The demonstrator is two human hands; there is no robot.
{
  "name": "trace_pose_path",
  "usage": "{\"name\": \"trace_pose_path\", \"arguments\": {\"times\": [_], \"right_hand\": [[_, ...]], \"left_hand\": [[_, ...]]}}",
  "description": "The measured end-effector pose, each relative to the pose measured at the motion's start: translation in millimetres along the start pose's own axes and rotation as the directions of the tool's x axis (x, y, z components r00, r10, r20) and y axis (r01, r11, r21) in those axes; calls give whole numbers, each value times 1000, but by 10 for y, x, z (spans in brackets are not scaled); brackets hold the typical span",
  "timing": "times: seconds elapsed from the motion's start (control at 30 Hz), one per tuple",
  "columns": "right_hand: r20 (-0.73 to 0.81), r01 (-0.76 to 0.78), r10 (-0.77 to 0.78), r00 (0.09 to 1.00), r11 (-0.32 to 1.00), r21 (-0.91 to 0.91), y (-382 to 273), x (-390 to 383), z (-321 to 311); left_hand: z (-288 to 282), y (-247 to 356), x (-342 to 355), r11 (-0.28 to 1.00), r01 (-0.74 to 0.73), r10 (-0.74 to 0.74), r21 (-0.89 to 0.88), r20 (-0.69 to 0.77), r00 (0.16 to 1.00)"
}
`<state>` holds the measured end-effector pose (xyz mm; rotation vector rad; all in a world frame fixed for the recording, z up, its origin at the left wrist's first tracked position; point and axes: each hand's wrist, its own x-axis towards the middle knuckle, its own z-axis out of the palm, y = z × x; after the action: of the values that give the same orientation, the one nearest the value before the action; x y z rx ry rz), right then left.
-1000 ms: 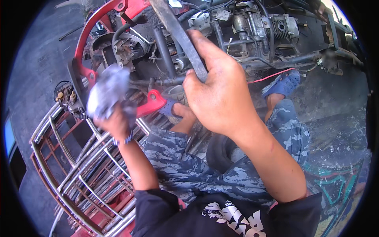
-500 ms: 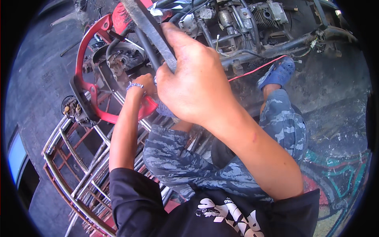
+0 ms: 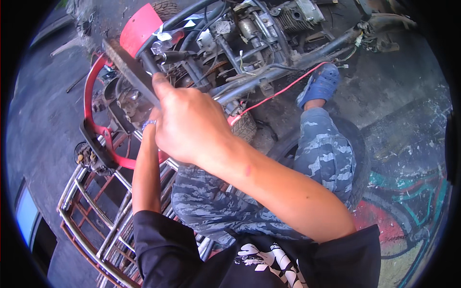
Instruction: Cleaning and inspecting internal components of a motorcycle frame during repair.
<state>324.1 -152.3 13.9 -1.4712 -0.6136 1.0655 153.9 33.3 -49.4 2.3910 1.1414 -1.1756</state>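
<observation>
My right hand (image 3: 192,127) is closed round one end of a flat, dark metal bar (image 3: 127,67), which slants up and away to the left. Just behind it is my left hand (image 3: 154,115), with a beaded bracelet at its wrist. My right hand covers the left fingers, so what they grip, if anything, is hidden. Beyond the two hands lies a round, dark metal part (image 3: 126,103) with a greasy centre. A curved red metal piece (image 3: 89,91) arches around its left side.
A greasy vehicle frame (image 3: 283,69) with an engine (image 3: 288,19) stretches across the far side. A red cable (image 3: 281,93) trails to my shoe (image 3: 322,84). Welded metal tubing (image 3: 103,218) lies at lower left. A tyre (image 3: 353,144) is beside my right leg.
My right hand and the bar have come down and left in the picture, close over my left hand, which is now mostly covered. The whole view has shifted slightly too.
</observation>
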Motion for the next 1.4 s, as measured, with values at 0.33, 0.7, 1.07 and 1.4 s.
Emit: {"name": "trace_pose_path", "arguments": {"times": [0.33, 0.7, 1.07, 1.4], "right_hand": [[-15, 37, -37, 999, 999, 12, 29, 47, 25], [-116, 92, -89, 989, 996, 16, -14, 150, -175], [-490, 232, -183, 852, 972, 41, 135, 362, -409], [-332, 186, -213, 919, 976, -111, 183, 390, -256]], "left_hand": [[-60, 149, -139, 963, -88, 70, -253, -81, 994], [-222, 499, -308, 870, -169, 93, -463, -182, 979], [-119, 400, -966, -360, -246, 27, -900, -274, 961], [583, 292, -1268, 91, -78, 187, -993, -60, 981]]}}
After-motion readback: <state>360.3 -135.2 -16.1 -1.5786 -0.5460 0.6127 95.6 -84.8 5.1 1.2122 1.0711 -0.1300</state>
